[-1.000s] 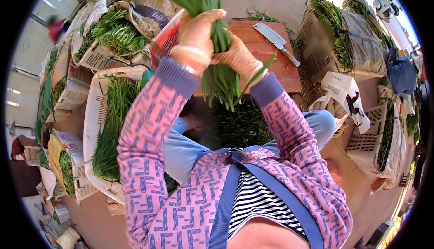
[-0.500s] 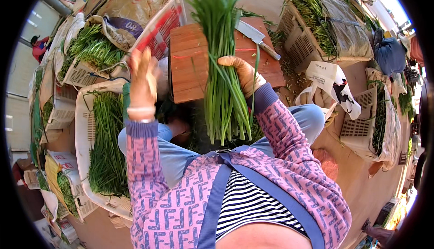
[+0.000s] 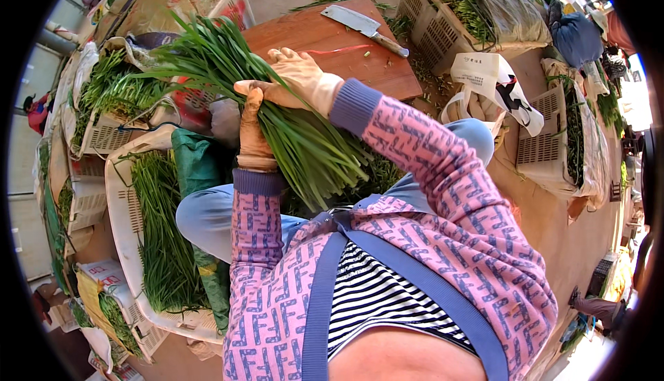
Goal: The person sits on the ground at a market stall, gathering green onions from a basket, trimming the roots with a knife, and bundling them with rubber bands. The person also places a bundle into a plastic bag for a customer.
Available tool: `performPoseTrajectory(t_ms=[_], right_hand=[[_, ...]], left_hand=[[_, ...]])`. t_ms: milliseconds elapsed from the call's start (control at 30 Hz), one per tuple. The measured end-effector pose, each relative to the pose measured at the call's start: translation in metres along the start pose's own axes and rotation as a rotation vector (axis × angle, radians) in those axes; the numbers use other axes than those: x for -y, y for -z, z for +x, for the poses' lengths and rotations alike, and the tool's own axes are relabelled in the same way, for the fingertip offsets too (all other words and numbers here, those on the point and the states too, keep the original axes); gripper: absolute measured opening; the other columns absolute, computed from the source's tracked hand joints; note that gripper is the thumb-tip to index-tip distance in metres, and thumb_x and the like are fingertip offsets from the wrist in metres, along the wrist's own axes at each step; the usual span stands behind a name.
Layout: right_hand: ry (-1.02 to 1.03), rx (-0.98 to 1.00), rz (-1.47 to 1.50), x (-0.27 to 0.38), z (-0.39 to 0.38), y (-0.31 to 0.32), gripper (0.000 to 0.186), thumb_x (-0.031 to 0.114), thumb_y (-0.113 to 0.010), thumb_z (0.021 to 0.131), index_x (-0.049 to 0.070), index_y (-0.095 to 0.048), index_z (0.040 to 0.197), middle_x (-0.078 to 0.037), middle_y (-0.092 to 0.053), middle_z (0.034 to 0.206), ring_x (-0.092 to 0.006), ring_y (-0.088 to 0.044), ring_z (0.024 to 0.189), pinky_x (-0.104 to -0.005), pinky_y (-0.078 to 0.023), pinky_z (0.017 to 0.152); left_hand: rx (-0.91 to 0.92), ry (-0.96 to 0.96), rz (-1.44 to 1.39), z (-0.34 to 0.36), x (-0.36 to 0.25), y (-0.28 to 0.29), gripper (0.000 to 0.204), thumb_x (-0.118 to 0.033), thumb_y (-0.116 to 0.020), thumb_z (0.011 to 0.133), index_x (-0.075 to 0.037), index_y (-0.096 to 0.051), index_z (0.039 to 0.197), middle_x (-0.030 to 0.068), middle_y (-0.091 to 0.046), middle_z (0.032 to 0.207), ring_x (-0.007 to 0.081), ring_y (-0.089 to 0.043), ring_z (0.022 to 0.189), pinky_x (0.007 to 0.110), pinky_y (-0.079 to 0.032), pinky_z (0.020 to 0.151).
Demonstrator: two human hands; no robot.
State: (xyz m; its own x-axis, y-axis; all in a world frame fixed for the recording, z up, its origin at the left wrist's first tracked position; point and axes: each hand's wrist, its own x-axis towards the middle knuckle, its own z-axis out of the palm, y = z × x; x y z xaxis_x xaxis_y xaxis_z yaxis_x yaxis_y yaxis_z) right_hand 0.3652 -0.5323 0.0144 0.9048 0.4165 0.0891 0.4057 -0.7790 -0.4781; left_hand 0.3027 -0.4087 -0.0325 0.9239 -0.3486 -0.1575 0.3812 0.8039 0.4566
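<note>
A thick bunch of garlic chives (image 3: 315,149) lies aslant between my hands above my lap, leafy ends toward the upper left and cut ends toward my belt. My gloved left hand (image 3: 254,128) grips it from below and the left, thumb up along the leaves. From the right, my gloved right hand (image 3: 296,80) clasps the same bunch at its middle, partly hiding it. Just beyond, a reddish wooden board (image 3: 391,73) carries a cleaver (image 3: 353,20) with its handle to the right. A thin red strip (image 3: 339,51) also lies on that board.
On my left stands a white plastic basket (image 3: 119,232) of loose chives, with green cloth (image 3: 197,156) against its edge. Crates of greens (image 3: 107,135) are stacked farther left. Another crate (image 3: 432,25) stands at the far right, with a white bag (image 3: 477,77) nearer me.
The bunch has swung from upright to aslant, its leaves tipping leftward. My left hand, raised and empty before, now grips it. My right hand has moved left with the bunch.
</note>
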Motion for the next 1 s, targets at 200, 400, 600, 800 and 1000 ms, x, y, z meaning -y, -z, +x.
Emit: performPoseTrajectory(t_ms=[200, 400, 600, 800, 1000], right_hand=[[-0.249, 0.334, 0.746, 0.011, 0.000, 0.047, 0.077, 0.069, -0.040, 0.088, -0.002, -0.065, 0.106, -0.015, -0.068, 0.099, -0.0283, -0.065, 0.090, -0.0385, -0.048, 0.084], [-0.142, -0.047, 1.167, -0.041, -0.065, 0.100, 0.056, 0.052, -0.044, 0.095, 0.006, -0.060, 0.123, -0.010, -0.066, 0.110, -0.0147, -0.059, 0.086, -0.0273, -0.044, 0.079], [-0.273, 0.128, 1.137, -0.036, -0.109, 0.085, 0.063, 0.064, -0.042, 0.093, 0.007, -0.068, 0.107, -0.004, -0.066, 0.092, -0.0107, -0.060, 0.088, -0.0303, -0.046, 0.074], [-0.006, 0.312, 0.565, -0.031, -0.068, 0.072, 0.106, 0.044, -0.077, 0.077, 0.007, -0.012, 0.152, -0.019, -0.056, 0.123, -0.0285, -0.056, 0.113, -0.0361, -0.045, 0.095], [-0.034, 0.482, 1.326, -0.037, -0.062, 0.046, 0.103, 0.020, -0.081, 0.076, 0.007, -0.013, 0.152, -0.012, -0.048, 0.135, -0.0201, -0.052, 0.118, -0.0319, -0.042, 0.100]], left_hand=[[0.224, -0.132, -0.167, 0.012, 0.012, 0.039, 0.066, -0.036, -0.067, 0.085, -0.010, -0.040, 0.139, 0.0089, -0.059, 0.126, 0.0265, -0.058, 0.111, 0.042, -0.047, 0.099], [0.334, -0.338, -0.130, 0.004, -0.013, -0.004, 0.065, -0.025, -0.062, 0.088, -0.012, -0.033, 0.144, 0.0062, -0.063, 0.116, 0.0266, -0.060, 0.110, 0.044, -0.047, 0.099], [0.336, -0.431, -0.201, 0.006, -0.030, -0.008, 0.058, -0.021, -0.059, 0.090, -0.011, -0.035, 0.143, 0.0104, -0.059, 0.125, 0.0292, -0.059, 0.114, 0.046, -0.044, 0.103], [-0.058, -0.316, 0.114, 0.013, -0.028, -0.025, 0.031, -0.022, -0.058, 0.093, -0.005, -0.056, 0.119, 0.0122, -0.062, 0.120, 0.0304, -0.060, 0.109, 0.044, -0.055, 0.085], [-0.132, -0.150, 0.224, 0.024, -0.026, -0.047, 0.054, -0.050, -0.058, 0.090, -0.004, -0.057, 0.120, 0.0109, -0.065, 0.110, 0.0228, -0.064, 0.097, 0.036, -0.053, 0.087]])
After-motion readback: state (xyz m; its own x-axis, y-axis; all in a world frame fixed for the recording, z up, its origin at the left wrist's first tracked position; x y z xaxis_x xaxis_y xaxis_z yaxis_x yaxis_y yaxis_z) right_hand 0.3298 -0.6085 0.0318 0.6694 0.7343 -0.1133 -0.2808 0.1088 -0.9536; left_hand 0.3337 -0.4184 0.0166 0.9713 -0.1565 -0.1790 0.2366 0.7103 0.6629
